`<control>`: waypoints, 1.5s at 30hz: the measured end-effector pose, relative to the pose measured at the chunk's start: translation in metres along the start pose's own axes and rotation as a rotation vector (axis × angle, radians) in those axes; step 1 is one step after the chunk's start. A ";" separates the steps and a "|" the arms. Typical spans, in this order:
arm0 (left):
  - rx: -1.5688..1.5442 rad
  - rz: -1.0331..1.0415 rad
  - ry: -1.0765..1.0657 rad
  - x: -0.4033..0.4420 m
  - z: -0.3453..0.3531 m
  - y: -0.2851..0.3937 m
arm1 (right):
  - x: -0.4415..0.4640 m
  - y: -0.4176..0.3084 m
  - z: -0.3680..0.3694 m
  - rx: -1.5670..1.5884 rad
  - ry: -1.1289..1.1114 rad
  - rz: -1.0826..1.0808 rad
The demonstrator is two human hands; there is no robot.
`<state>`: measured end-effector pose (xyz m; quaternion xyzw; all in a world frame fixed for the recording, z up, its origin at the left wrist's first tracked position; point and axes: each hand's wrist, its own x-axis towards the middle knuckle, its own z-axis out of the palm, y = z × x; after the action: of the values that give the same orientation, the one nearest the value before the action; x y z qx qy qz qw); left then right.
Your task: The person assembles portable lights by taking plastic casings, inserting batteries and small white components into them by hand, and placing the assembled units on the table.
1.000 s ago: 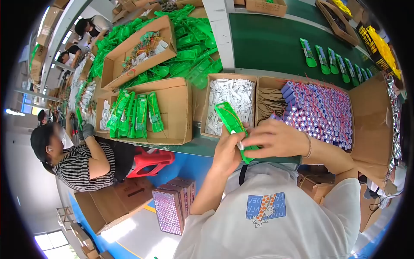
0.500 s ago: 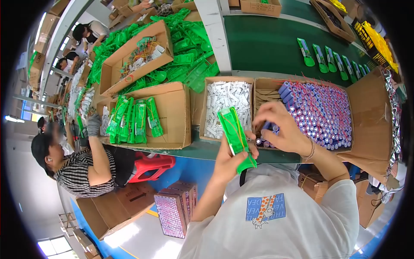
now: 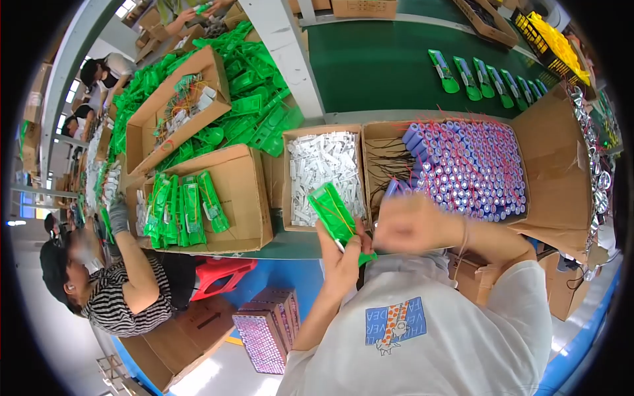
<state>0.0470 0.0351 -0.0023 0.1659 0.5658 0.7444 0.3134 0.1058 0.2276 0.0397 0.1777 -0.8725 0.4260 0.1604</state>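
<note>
My left hand [image 3: 342,263] is closed around the lower part of a green plastic housing [image 3: 334,212], which is tilted and has thin yellow and red wires along its inside. My right hand [image 3: 415,223] is smeared by motion at the near edge of the box of battery cells [image 3: 465,170]; its fingers cannot be made out. Just beyond it a blue cylindrical cell [image 3: 395,188] shows, and whether the hand touches it is unclear. The cells are purple-blue with red wires. A box of small white plastic parts [image 3: 325,173] stands beyond the housing.
To the left, a cardboard box [image 3: 247,198] holds several wired green housings. Behind it lie a tray of wired boards [image 3: 218,99] and a heap of green housings [image 3: 254,72]. Filled green pieces [image 3: 467,79] line the green bench. A co-worker in a striped shirt [image 3: 129,300] sits at left.
The view has shifted, so the boxes appear farther left. My right hand, earlier at a cell with curled fingers, is now blurred and nearer the box's front edge. My left hand keeps the green housing.
</note>
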 end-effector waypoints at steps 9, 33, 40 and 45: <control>-0.090 0.034 -0.170 -0.006 0.008 -0.003 | 0.017 0.075 -0.035 -0.354 -0.273 0.132; -0.240 -0.105 -0.169 -0.012 -0.002 -0.002 | 0.052 0.111 -0.056 -0.268 -0.905 0.323; -0.316 -0.178 -0.292 -0.009 0.019 -0.010 | 0.013 0.015 -0.035 -0.421 -0.137 -0.329; -0.335 -0.215 -0.246 -0.008 0.015 -0.007 | 0.011 -0.011 -0.010 -0.626 -0.220 -0.476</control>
<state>0.0635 0.0422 -0.0032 0.1398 0.4065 0.7642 0.4808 0.1023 0.2275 0.0581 0.3620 -0.9064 0.0693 0.2065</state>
